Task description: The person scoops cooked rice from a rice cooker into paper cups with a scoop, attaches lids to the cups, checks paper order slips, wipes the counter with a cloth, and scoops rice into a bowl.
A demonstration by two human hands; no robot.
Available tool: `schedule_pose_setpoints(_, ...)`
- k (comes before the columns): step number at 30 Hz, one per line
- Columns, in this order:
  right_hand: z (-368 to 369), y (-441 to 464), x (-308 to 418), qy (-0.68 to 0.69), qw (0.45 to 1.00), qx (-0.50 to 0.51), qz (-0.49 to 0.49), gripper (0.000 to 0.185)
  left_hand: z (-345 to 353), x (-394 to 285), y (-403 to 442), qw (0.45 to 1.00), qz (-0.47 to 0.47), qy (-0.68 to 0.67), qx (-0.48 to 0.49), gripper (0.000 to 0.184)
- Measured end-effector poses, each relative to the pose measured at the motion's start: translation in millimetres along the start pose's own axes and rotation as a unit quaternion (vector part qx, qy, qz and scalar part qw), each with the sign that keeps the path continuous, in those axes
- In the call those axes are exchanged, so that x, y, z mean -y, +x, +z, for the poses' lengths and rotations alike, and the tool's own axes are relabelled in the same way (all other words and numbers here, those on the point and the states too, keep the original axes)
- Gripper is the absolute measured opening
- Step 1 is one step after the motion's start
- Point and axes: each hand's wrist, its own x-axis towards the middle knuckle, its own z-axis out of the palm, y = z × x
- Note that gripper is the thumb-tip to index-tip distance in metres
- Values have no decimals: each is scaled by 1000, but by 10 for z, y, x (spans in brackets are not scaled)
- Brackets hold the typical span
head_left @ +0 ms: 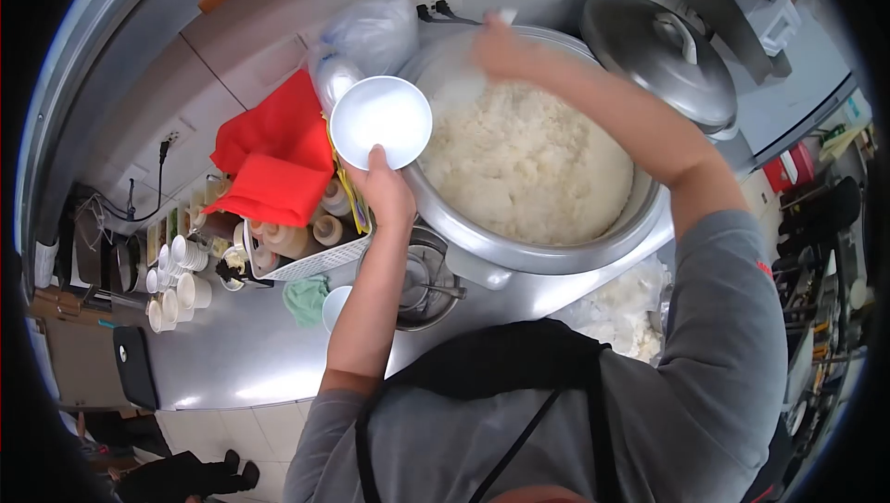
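My left hand (387, 192) grips a white bowl (362, 123) by its near edge, thumb inside the rim. The bowl is tilted toward me beside a large metal pot (482, 239), and only my thumb shows inside it. Cooked white rice (538, 169) fills much of the pot. Over the pot's far left side, my right hand (501, 50) is closed on a white rice paddle (454, 81). The paddle's blade is smeared by motion, and its handle end sticks up past my fist.
The pot's lid (654, 58) leans at the back right. Left of the pot, a red cloth (278, 155) covers part of a white basket (306, 262) with bottles. Stacked cups (181, 290), a green cloth (306, 299) and a bagged white mass (626, 313) are on the counter.
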Motion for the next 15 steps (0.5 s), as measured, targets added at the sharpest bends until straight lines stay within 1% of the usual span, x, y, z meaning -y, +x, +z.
schedule_pose_setpoints(1,176,85,-279,-45,997,-44,40,8,-17,4,11,1000,5,12,0,52)
schedule_pose_setpoints(3,312,63,-529,-86,992,-50,81,10,-30,13,14,1000,11,26,3,51)
schedule_pose_setpoints(4,375,90,-521,-86,992,-50,82,10,-35,16,14,1000,10,21,3,50)
schedule_pose_setpoints(6,417,136,-438,-30,995,26,95,13,-28,17,26,1000,9,15,1,50)
schedule_pose_setpoints(7,384,144,-421,-30,995,28,93,13,-11,5,29,1000,8,14,-1,52)
schedule_pose_setpoints(9,335,116,-343,21,997,51,58,13,-19,1,11,1000,0,15,-2,54)
schedule_pose_setpoints(13,350,151,-296,18,994,92,48,12,-57,45,48,1000,11,23,7,52)
schedule_pose_setpoints(15,501,155,-305,72,996,10,51,11,-66,53,47,999,18,26,9,50)
